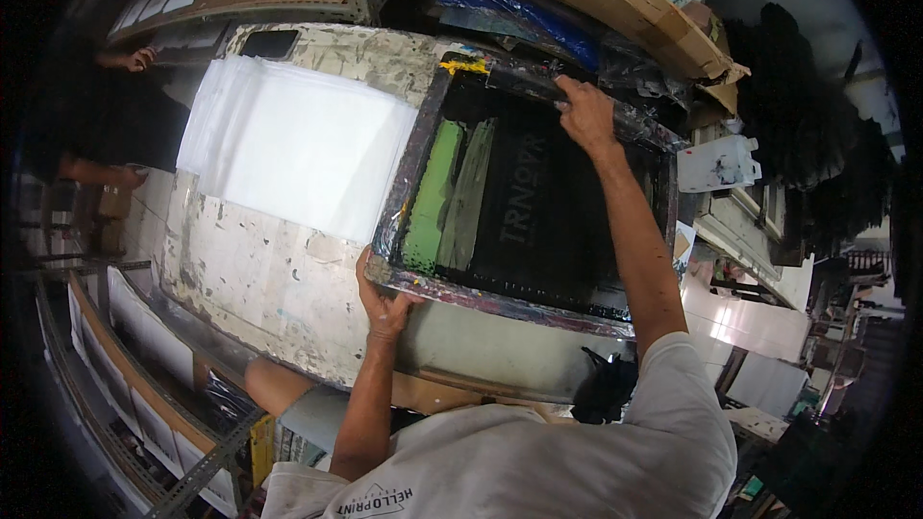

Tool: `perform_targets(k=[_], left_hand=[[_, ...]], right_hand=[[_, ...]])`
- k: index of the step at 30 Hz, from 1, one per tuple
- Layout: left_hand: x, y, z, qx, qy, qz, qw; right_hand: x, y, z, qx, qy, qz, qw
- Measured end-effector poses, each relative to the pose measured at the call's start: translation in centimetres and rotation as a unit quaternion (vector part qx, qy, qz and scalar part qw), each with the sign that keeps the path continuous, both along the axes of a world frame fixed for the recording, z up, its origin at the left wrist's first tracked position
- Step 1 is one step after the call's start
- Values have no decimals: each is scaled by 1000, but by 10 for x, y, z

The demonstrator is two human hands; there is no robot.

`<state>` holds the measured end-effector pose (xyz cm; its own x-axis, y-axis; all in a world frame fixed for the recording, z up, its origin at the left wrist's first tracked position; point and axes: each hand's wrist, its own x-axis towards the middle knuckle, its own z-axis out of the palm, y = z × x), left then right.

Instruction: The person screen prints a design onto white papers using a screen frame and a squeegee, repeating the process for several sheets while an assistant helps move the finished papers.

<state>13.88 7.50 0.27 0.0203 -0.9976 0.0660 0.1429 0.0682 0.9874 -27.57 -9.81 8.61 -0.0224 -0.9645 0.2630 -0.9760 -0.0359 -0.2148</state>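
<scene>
A screen printing frame [534, 310] with dark mesh and ink-smeared rails lies on the right part of the worktable, slightly askew. My left hand [386, 309] grips its near left corner, thumb along the near rail. On the far rail, my right hand [586, 117] has its fingers curled over the frame, the forearm passing above the mesh. Inside the frame, a long green bar [433, 197], perhaps a squeegee, rests beside a grey-green strip [468, 197]. Faint lettering shows in the mesh. Left of the frame, a stack of thin white sheets [298, 144] lies on the table.
The pale, paint-spotted worktable [260, 264] carries a dark phone-like slab [269, 44] at its far left. A white jug [719, 163] stands beyond the frame's right side. Racks with white sheets [154, 327] flank the lower left. Another person's hand [139, 60] shows at far left.
</scene>
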Motion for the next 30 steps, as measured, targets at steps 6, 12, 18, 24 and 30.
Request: perform_targets(k=[6,12,18,24,30], left_hand=[[2,1,-5,0,-8,-2,1000],[3,0,-6,-14,-17,-12,1000],[-2,-1,-4,-4,0,-17,1000],[2,0,-9,-8,2,-13,1000],[3,0,-10,4,-2,-13,1000]], right_hand=[[8,36,3,-47,26,-6,999],[15,65,-17,-84,65,12,994],[-31,59,-10,-69,54,-25,996],[-14,88,-12,-90,41,-10,995],[-13,73,-11,-108,70,-15,992]])
